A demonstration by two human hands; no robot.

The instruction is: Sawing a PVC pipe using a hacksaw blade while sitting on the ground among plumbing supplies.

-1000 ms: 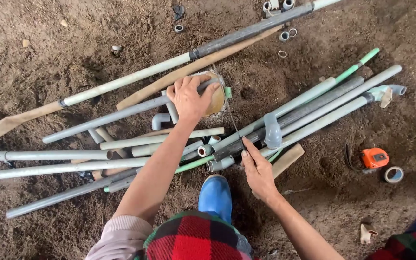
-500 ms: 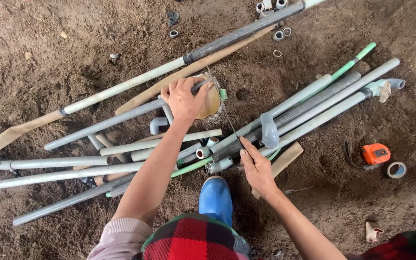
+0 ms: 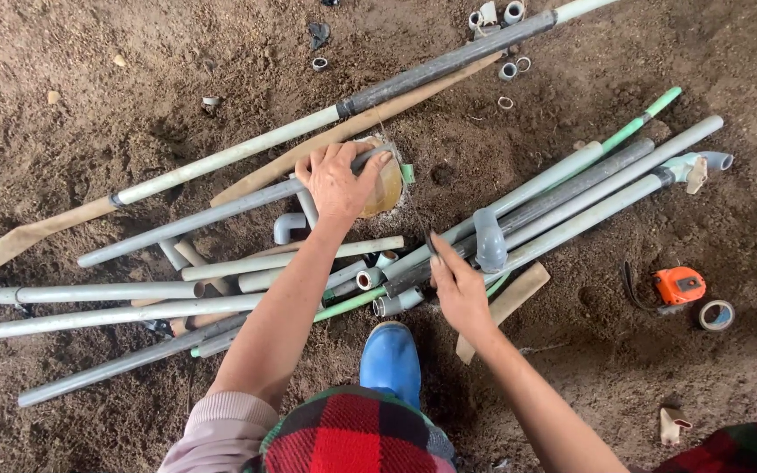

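Bare brown dirt underfoot, strewn with grey pipes [image 3: 571, 197] lying crosswise around a blue boot [image 3: 392, 363] at bottom centre. Up from the boot, left hand [image 3: 336, 180] spreading wide, pressing palm-down on a grey pipe [image 3: 203, 219] and overlapping a round tan container [image 3: 385, 186] (contents impossible to make out, mostly hidden under the fingers). Just up and right of the boot, right hand [image 3: 457, 289] resting on the pipe bundle, fingers half curled beside a grey tee fitting [image 3: 489, 241]; holding something thin and dark at the fingertips, hard to tell what. Well right of the boot, an orange tape measure [image 3: 679, 285] sitting beside a small roll of tape [image 3: 716, 314]. Far up from the boot, loose short pipe couplings [image 3: 508, 70] lying by a long dark pipe [image 3: 449, 61], partly cut off at the top edge. Long wooden slat [image 3: 247, 180] running alongside it.
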